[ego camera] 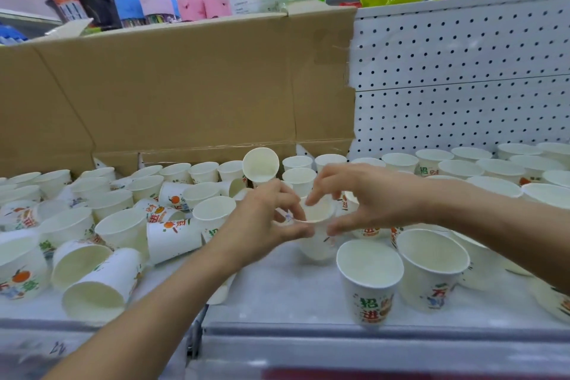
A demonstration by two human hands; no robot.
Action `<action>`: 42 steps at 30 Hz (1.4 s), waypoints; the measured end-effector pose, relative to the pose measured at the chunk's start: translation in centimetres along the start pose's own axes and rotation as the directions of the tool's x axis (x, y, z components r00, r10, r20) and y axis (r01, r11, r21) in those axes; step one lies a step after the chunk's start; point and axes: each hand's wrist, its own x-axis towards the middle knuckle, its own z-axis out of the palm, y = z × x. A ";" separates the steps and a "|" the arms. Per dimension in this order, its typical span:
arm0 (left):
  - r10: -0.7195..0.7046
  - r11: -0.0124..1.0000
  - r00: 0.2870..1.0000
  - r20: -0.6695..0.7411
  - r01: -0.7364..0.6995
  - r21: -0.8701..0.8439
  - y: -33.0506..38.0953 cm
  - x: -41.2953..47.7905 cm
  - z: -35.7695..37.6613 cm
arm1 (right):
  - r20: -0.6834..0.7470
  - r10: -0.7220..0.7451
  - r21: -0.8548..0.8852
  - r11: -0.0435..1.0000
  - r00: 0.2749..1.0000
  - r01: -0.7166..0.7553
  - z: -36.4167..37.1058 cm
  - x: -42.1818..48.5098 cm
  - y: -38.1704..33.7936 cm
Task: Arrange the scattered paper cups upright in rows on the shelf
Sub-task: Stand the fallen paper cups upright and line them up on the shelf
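The cup [317, 247] is standing upright and empty at mid-shelf; blur is hiding whether its base is touching the shelf [277, 293]. The left grip [265, 219] and right grip [364, 197] are both pinching its rim from opposite sides. Empty upright cups [370, 281] are standing to the right. Tipped cups [92, 284] are lying scattered to the left. A box [185, 86] and pegboard [462, 71] are standing behind.

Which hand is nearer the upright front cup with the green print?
Right. The right hand is just behind the front cup, above it in the picture. The left hand is farther off to its left. Both hold the middle cup.
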 end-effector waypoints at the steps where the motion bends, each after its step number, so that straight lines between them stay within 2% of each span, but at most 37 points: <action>1: -0.009 0.998 1.000 -0.005 0.009 -0.059 0.1 -0.2 0.4 | 0.010 -0.007 0.005 1.000 1.000 0.007 0.4 0.2 -0.3; 3: -0.038 0.995 0.999 0.023 0.040 -0.087 0.4 -0.7 1.0 | 0.023 -0.005 -0.033 0.999 1.000 0.005 0.8 0.4 -0.5; 5: -0.033 0.999 0.998 0.046 0.035 -0.042 0.2 -0.9 0.7 | 0.051 0.003 -0.093 0.996 0.999 0.002 0.8 0.4 -0.6; 8: -0.015 0.999 0.997 -0.071 0.018 0.047 -0.7 -0.2 -1.4 | 0.130 0.107 -0.185 0.979 0.986 -0.082 -0.2 0.0 -0.7; 11: -0.042 0.973 0.988 -0.148 0.074 0.221 -2.1 1.3 -4.0 | 0.232 0.204 -0.154 0.973 0.951 -0.171 -1.1 -0.4 -0.4; 13: -0.057 0.938 0.987 -0.149 0.104 0.331 -3.2 2.4 -5.1 | 0.188 0.188 -0.043 0.982 0.964 -0.183 -1.4 0.1 0.0; 15: -0.071 0.918 0.981 -0.181 0.135 0.374 -4.3 3.4 -5.6 | 0.070 0.145 0.040 0.988 0.987 -0.148 -1.7 1.6 0.4; 17: -0.065 0.904 0.979 -0.195 0.141 0.403 -4.7 4.3 -5.9 | -0.013 0.094 -0.012 0.996 0.996 -0.094 -1.6 3.9 1.0; 19: -0.072 0.876 0.984 -0.166 0.142 0.462 -4.5 5.0 -5.8 | -0.008 0.059 -0.173 0.983 0.998 -0.059 -1.0 6.3 1.4; 23: -0.038 0.729 0.997 -0.065 0.072 0.681 -4.6 6.1 -5.5 | 0.141 0.042 -0.407 0.913 0.989 0.019 1.0 9.8 2.0; 28: -0.031 0.601 0.998 0.046 -0.018 0.799 -6.0 6.8 -5.2 | 0.109 0.047 -0.382 0.924 0.993 -0.002 2.7 11.3 3.2; 31: 0.044 0.546 0.995 0.089 -0.099 0.832 -6.7 7.0 -4.9 | 0.093 0.039 -0.347 0.938 0.995 -0.004 2.7 11.1 3.8; 35: 0.146 0.563 0.988 0.049 -0.124 0.817 -7.2 7.2 -4.9 | 0.134 0.062 -0.330 0.944 0.989 -0.015 1.5 9.5 4.3; 38: 0.180 0.686 0.975 -0.130 -0.030 0.727 -6.2 6.6 -5.4 | 0.180 0.095 -0.334 0.942 0.979 -0.030 0.6 8.2 4.3; 40: 0.095 0.793 0.968 -0.232 0.067 0.606 -4.6 5.7 -6.0 | 0.202 0.125 -0.315 0.947 0.971 -0.056 0.1 7.5 4.0; 42: 0.027 0.872 0.974 -0.225 0.088 0.482 -3.0 4.3 -6.5 | 0.180 0.139 -0.273 0.958 0.974 -0.086 -0.3 6.9 3.6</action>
